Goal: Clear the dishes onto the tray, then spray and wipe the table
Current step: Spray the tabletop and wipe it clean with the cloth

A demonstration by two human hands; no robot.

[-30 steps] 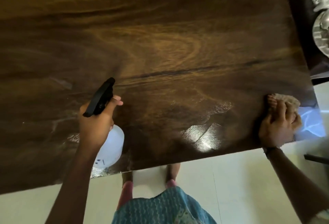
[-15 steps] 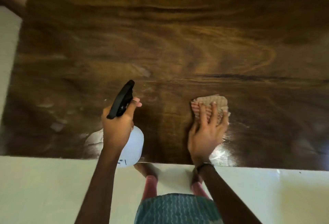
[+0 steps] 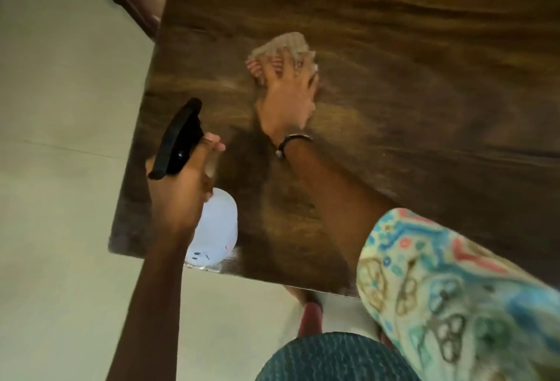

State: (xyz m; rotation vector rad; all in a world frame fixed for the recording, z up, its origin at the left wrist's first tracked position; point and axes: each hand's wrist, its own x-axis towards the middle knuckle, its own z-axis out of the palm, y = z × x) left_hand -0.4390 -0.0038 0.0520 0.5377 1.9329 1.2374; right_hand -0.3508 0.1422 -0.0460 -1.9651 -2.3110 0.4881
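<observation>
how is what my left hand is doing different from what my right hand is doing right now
The left hand grips the spray bottle by its black trigger head; the right hand presses spread fingers on the cloth. The left hand is near the table's close corner; the right hand reaches farther in. Both are over the table.

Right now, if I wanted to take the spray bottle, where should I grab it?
Probably by the thin neck just under the black trigger head, where the left hand already grips the spray bottle. Its round white body is wide and likely slippery. Come from the table's near edge, on the bottle's side away from the right hand pressing the cloth.
</observation>
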